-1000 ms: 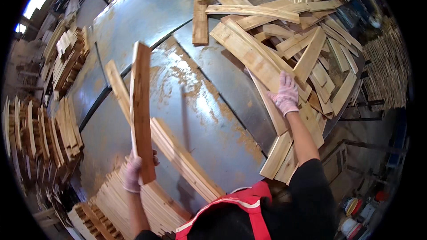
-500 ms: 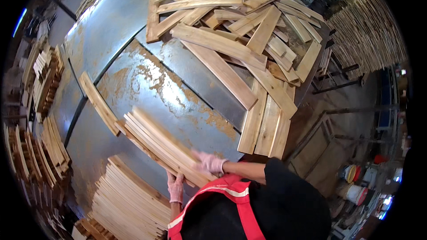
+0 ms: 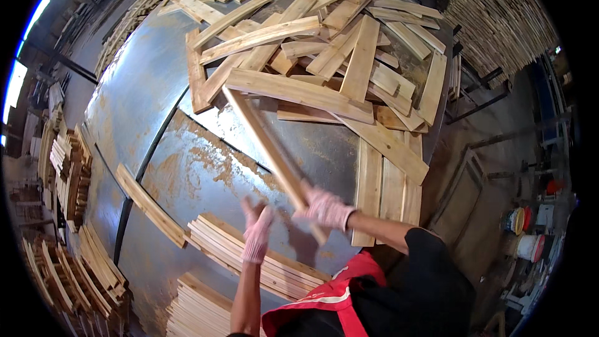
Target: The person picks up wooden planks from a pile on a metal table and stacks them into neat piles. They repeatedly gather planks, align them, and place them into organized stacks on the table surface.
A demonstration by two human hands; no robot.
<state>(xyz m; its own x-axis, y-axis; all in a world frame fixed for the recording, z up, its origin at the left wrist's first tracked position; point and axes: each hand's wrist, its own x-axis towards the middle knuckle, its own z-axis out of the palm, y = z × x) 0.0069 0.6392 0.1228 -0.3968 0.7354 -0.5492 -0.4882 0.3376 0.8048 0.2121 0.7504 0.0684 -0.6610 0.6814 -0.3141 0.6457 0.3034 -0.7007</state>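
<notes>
My right hand, in a pinkish glove, grips a long wooden board near its close end. The board is tipped on edge and slants away toward the heap, slightly blurred. My left hand, gloved alike, is raised beside the board with thumb and fingers apart and nothing in it. Below that hand lies a row of boards standing on edge side by side. Another row of boards sits nearer me, partly behind my left forearm.
A loose heap of boards covers the far right of the metal table. One lone board lies at the left. Stacked boards stand left of the table, and a large pile of thin strips rises at the far right.
My right hand has moved from the row to the right and taken hold of a board from the heap, lifting it on edge. My left hand has left the row and risen.
</notes>
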